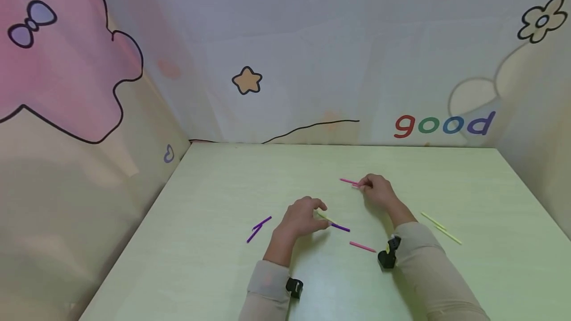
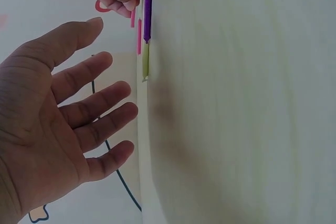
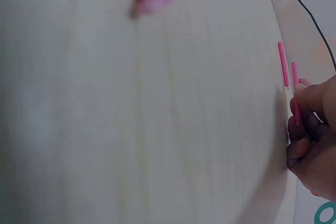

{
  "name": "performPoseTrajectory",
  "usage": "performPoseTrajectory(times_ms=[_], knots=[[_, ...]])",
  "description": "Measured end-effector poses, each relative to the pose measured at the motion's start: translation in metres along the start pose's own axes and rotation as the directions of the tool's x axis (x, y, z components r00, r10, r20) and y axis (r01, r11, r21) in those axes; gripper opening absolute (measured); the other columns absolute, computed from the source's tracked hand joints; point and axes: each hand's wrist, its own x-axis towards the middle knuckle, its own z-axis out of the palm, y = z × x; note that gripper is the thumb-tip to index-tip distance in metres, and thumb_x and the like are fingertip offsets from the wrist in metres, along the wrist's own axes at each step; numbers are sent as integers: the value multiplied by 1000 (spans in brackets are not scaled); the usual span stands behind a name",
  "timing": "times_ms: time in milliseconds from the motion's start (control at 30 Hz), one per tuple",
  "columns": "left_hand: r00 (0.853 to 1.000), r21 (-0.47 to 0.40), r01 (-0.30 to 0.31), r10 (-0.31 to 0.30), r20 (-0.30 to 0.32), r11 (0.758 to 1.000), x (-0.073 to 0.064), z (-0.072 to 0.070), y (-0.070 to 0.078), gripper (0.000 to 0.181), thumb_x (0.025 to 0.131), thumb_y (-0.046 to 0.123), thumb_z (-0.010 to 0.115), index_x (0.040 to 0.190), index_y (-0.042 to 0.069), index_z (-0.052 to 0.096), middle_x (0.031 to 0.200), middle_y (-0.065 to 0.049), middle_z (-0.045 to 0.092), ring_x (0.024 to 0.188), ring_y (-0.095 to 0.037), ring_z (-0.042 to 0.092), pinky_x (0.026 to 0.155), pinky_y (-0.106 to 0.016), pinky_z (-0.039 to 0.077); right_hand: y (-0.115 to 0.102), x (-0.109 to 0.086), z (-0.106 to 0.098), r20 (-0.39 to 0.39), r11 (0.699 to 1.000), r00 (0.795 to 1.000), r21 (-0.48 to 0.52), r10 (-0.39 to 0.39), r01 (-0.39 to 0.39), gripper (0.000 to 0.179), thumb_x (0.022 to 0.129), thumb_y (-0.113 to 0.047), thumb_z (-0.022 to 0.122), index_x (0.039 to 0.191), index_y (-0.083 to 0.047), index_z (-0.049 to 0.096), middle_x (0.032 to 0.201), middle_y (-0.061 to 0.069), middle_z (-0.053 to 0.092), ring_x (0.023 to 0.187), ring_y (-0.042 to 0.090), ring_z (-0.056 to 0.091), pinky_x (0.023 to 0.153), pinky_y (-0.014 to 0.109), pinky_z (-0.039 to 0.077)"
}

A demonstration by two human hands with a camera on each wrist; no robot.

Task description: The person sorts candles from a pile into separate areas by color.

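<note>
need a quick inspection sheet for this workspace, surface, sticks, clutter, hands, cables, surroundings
Surface: pale table, light wood-like grain.
Job's things: purple pair at left, yellow-green pair at right; middle yellow-green stick and middle purple stick roughly in line; near pink stick; far pink stick beside the held pink stick.
Clutter: nothing seen.
Hands: left hand spread, holding nothing; right hand pinches the held pink stick.
Cables: nothing seen.
Surroundings: printed backdrop with star and flower.
</note>
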Motion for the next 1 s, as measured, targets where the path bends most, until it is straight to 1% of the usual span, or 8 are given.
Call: performPoseTrajectory(times_ms=[133, 333, 467, 667, 867, 933, 1000], knots=[[1000, -9, 18, -18, 7, 1000, 4, 1, 0, 35, 76, 31, 75, 105, 12, 68, 102, -2, 63, 91, -17, 57, 75, -30, 45, 3, 3, 0, -13, 1000, 1000, -20, 16, -16, 12, 87, 1, 53, 93, 5, 62, 86, 14, 60, 80, 29, 51, 74, 41, 40], [999, -6, 29, -29, 17, 1000, 8, 2, 2, 35, 76, 32, 75, 104, 13, 68, 98, -1, 62, 87, -15, 55, 73, -30, 45, 5, 7, 0, -7, 995, 996, -58, 85, -85, 13, 88, -2, 53, 95, 4, 63, 87, 13, 60, 81, 29, 51, 74, 43, 40], [999, -10, 41, -40, 24, 999, 10, 1, 3, 35, 76, 32, 75, 105, 13, 68, 98, -1, 62, 87, -15, 55, 74, -31, 45, 5, 8, -1, -1, 994, 996, -60, 94, -94, 13, 87, -1, 53, 95, 4, 63, 87, 13, 60, 81, 28, 52, 75, 43, 41], [999, -4, 41, -41, 28, 999, 12, 3, 2, 34, 77, 32, 74, 105, 14, 68, 99, -1, 62, 87, -15, 54, 73, -30, 44, 5, 6, -2, -5, 995, 997, -55, 83, -83, 14, 86, -2, 55, 95, 4, 64, 86, 12, 60, 79, 27, 51, 73, 41, 40], [999, -5, 43, -43, 30, 999, 10, 3, 7, 34, 77, 32, 74, 105, 14, 68, 100, -1, 62, 91, -16, 57, 74, -31, 45, -1, 2, -1, -53, 1000, 998, -8, 27, -27, 12, 86, 0, 57, 95, 5, 63, 88, 16, 57, 84, 31, 50, 76, 43, 40], [999, -1, 40, -40, 24, 999, 9, 3, 9, 34, 76, 32, 74, 105, 14, 68, 99, -1, 63, 90, -16, 57, 74, -31, 45, -5, 1, 0, -53, 1000, 998, -8, 14, -15, 12, 86, 0, 58, 95, 5, 62, 89, 17, 56, 86, 32, 50, 76, 43, 40], [999, 8, 33, -33, 14, 999, 8, 2, 9, 35, 76, 33, 74, 105, 14, 68, 98, 0, 63, 90, -16, 57, 73, -31, 45, -8, -1, 0, -40, 1000, 999, -12, 26, -26, 12, 86, -1, 59, 96, 5, 62, 90, 17, 55, 87, 32, 49, 76, 43, 40]])
